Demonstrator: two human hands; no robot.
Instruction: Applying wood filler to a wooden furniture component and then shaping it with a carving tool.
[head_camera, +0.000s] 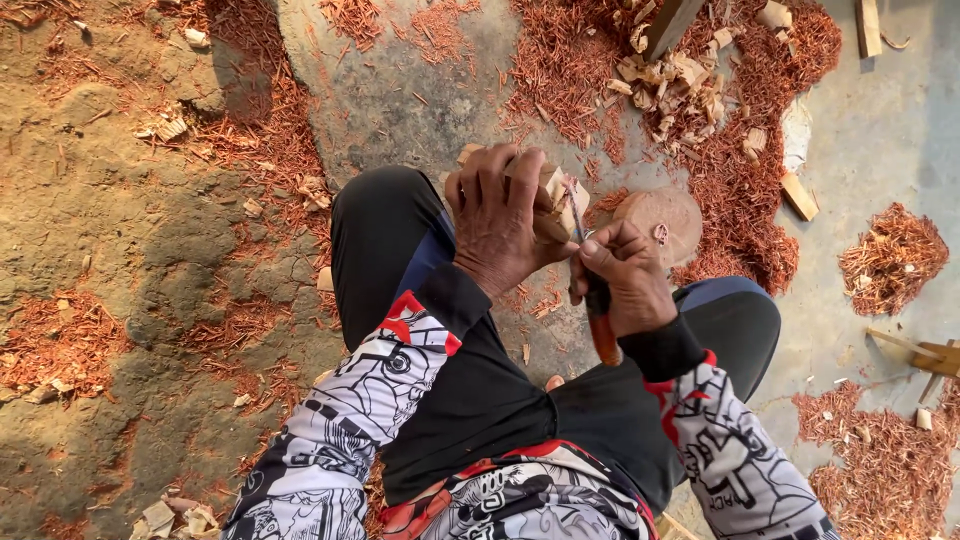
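Both hands' fingers (497, 190) hide most of the wood piece (556, 200).

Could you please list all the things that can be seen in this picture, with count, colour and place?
wood piece: one, pale tan, centre, gripped from above.
carving knife: one, orange-brown handle, thin blade touching the wood piece.
round wooden block: one, reddish-brown, just right of the hands.
red shavings: many heaps, reddish-orange, scattered over the ground.
pale wood chips: many, light tan, top centre.
wood offcuts: a few, tan, right side and top right.
ground: cracked grey-brown earth left, grey concrete right.
trousers: black, over both knees.
sleeves: two, white with black print, red and black cuffs.
left hand: holds the wood piece.
right hand: holds the carving knife.
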